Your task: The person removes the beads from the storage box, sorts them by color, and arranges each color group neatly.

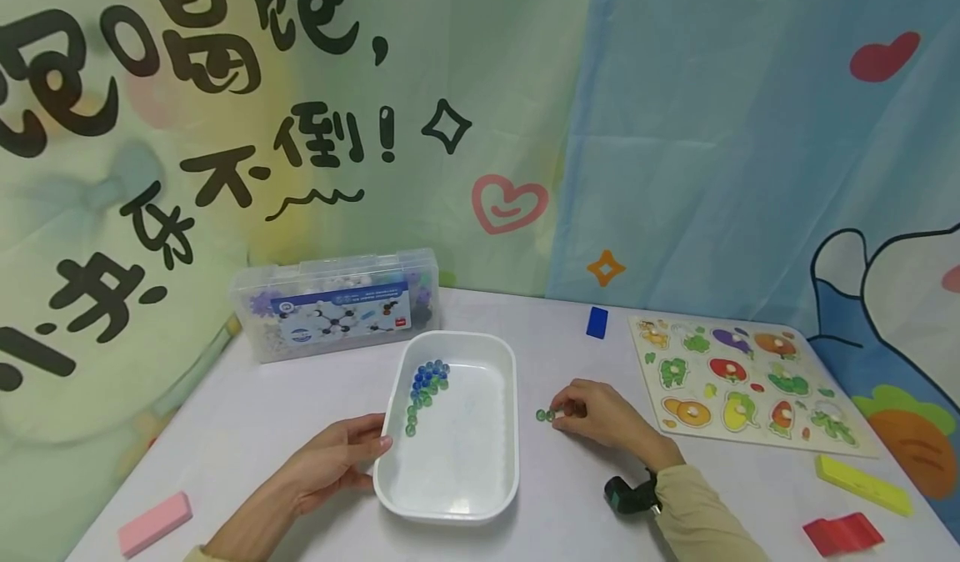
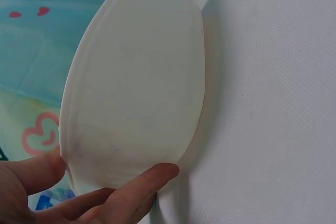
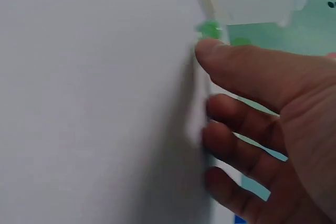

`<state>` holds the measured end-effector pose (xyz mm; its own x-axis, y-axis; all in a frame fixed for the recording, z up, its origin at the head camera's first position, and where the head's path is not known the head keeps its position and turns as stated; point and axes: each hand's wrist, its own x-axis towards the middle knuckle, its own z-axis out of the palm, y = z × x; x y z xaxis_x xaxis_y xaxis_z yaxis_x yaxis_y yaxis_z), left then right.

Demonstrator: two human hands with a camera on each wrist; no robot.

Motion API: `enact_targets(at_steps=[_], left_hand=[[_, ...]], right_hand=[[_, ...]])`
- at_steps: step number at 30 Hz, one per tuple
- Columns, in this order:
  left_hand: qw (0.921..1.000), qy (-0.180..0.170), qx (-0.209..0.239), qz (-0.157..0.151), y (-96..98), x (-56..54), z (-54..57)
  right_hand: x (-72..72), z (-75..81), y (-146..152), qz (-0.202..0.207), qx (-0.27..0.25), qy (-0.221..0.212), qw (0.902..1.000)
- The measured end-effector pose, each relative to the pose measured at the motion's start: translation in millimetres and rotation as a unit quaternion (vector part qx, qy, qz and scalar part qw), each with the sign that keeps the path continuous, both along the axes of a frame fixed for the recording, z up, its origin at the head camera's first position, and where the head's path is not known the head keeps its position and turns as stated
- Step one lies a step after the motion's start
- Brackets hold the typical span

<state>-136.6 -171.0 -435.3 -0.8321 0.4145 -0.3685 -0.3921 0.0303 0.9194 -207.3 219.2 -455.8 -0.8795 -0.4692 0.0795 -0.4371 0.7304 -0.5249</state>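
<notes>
Progress was judged partial. Inside the white tray [image 1: 457, 462], set between the hands, blue beads [image 1: 429, 370] were grouped toward the far left, with green beads [image 1: 411, 430] trailing down the left side; they took up only a portion of the floor. Outstanding: 2 loose beads [image 1: 541, 415], also green, lay on the table [image 1: 555, 495] just beyond the tray's right wall. Whether the work ran into or out of the tray could not be established.

Left hand [image 1: 341, 462]: gripping the tray's left wall, thumb at the rim, fingers against the outer face. Right hand [image 1: 603, 416]: thumb and forefinger drawn together at 1 of the 2 loose beads; blur in the right wrist view left it undetermined whether that bead was pinched. The clear box [image 1: 345, 312] stood behind, lid on.
</notes>
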Motion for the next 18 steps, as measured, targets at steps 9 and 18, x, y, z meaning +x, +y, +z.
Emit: enact_targets(at_steps=[9, 18], left_hand=[[1.0, 0.003, -0.003, 0.001, -0.7, 1.4, 2.0], [1.0, 0.005, 0.001, 0.003, 0.5, 1.4, 0.5]], right_hand=[[-9.5, 57.4, -25, 0.049, -0.023, 0.044, 0.9976], [-10.2, 101.1, -105, 0.135, 0.006, 0.049, 0.9895]])
